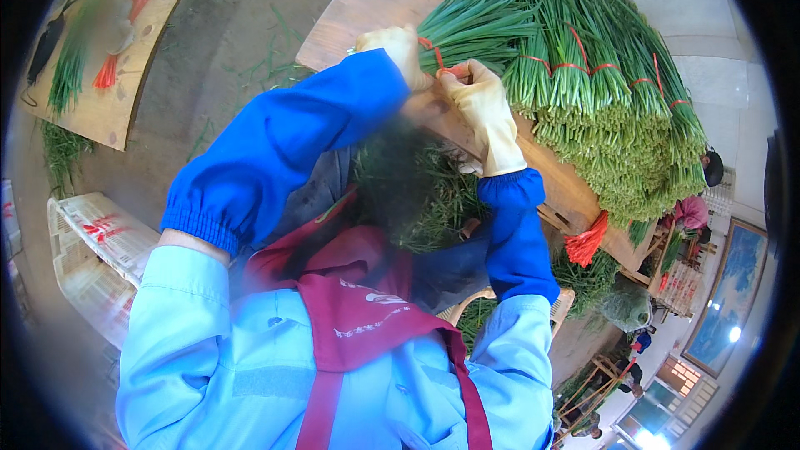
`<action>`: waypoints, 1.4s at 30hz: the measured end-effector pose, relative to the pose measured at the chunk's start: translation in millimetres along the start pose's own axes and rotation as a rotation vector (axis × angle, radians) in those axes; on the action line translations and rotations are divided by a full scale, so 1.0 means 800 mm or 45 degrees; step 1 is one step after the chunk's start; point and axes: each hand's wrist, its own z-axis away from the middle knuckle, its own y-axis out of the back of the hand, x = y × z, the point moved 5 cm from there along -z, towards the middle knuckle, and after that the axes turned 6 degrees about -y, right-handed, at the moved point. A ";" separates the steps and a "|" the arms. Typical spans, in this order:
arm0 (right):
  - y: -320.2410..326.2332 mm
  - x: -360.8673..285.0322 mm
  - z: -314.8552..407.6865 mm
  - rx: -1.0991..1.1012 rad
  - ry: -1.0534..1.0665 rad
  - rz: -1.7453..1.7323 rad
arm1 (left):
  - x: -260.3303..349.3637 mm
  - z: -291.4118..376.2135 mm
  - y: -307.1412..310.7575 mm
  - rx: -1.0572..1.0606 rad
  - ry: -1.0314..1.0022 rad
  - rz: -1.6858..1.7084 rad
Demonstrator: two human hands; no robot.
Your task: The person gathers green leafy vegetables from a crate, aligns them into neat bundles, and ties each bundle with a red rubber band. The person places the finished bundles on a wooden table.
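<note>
A loose bunch of green garlic chives (pixel 478 22) lies on the wooden board (pixel 369 3), its leaves fanning up and to the right. My left hand (pixel 395 55), in a cream rubber glove, closes around the stem end, which it mostly hides. A red plastic tie (pixel 439 57) runs around the bunch close to that hand. Between thumb and fingers, my right hand (pixel 478 97), gloved alike, pinches the tie's end. Right beside it are stacked chive bunches (pixel 572 84), bound with red ties, their pale cut ends towards me.
Red tie strands (pixel 586 239) hang at the board's near edge. Loose green trimmings (pixel 425 187) lie below it. Another wooden board (pixel 134 44) with chives and red ties stands at left, near a pale plastic chair (pixel 103 237). Other people (pixel 690 212) are in the right background.
</note>
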 end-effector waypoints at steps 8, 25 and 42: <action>0.009 -0.010 -0.029 0.140 0.012 0.215 | 0.003 0.002 0.004 -0.044 0.036 -0.018; 0.004 -0.054 -0.028 0.132 0.224 -0.044 | 0.002 0.005 0.006 -0.012 -0.014 0.074; -0.013 -0.065 -0.004 -0.071 0.432 -0.388 | 0.004 0.006 0.009 0.097 -0.077 0.007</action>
